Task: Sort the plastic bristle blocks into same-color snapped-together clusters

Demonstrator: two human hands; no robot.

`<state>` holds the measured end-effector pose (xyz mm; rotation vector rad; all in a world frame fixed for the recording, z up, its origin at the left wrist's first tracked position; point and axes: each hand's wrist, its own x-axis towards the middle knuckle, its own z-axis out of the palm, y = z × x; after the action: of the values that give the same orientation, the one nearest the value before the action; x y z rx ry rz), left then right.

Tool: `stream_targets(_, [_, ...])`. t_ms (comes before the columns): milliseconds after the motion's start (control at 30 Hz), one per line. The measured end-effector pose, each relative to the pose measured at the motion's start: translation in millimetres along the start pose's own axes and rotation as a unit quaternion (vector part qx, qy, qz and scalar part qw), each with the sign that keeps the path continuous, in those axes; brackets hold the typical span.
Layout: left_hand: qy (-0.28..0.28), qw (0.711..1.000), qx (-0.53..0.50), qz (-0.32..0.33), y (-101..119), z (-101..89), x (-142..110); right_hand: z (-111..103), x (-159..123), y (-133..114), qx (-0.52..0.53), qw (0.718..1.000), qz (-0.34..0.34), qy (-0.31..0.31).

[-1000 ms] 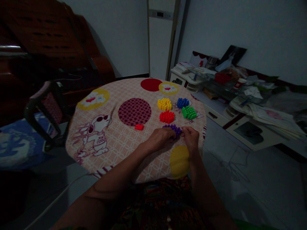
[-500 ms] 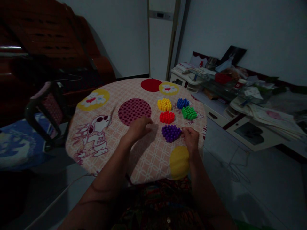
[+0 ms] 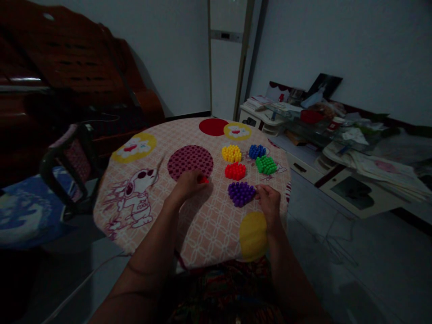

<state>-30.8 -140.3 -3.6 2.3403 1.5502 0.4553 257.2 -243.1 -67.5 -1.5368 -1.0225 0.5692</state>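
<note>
My left hand [image 3: 189, 183] is closed over the purple dotted circle, with a small red piece [image 3: 203, 179] showing at its fingertips. At the right edge of a purple cluster of round-headed pegs [image 3: 241, 193], the fingers of my right hand [image 3: 268, 199] are pinched together. Whether they grip a peg there is too dark to tell. Just behind the purple cluster stands a red one [image 3: 235, 171]. Farther back are a yellow cluster [image 3: 231, 153], a blue cluster [image 3: 257, 151] and a green cluster [image 3: 266, 164], all of similar knobbed pieces.
A patterned cloth covers the round table [image 3: 209, 225]. To the left stand a folding chair [image 3: 67, 166] and a wooden sofa [image 3: 84, 67]. A low cabinet [image 3: 357, 184] cluttered with papers and bags runs along the right wall. Cables lie on the floor.
My left hand has drawn back slightly to the left, and a red piece now shows in its fingers. My right hand stays beside the purple cluster. The view has tilted up a little.
</note>
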Motion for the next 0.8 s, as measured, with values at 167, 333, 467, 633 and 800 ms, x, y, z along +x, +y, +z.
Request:
stream_targets(167, [0.012,0.988,-0.144,0.048,23,17.3,17,0,0,0,-0.01,1.0,0.0,0.001])
stream_targets(333, [0.016,0.987,-0.155,0.031,31,36.1,24,-1,0,2,-0.011,1.0,-0.006,0.002])
stream_targets(467, [0.055,0.983,-0.173,0.025,27,36.9,22,0,0,3,-0.004,1.0,-0.006,-0.002])
stream_targets(633, [0.111,0.958,-0.258,0.064,29,32.6,22,0,0,1,0.004,1.0,-0.001,-0.001])
stream_targets(800, [0.112,0.959,-0.233,0.115,36,31.4,23,0,-1,0,0.004,1.0,-0.005,0.001])
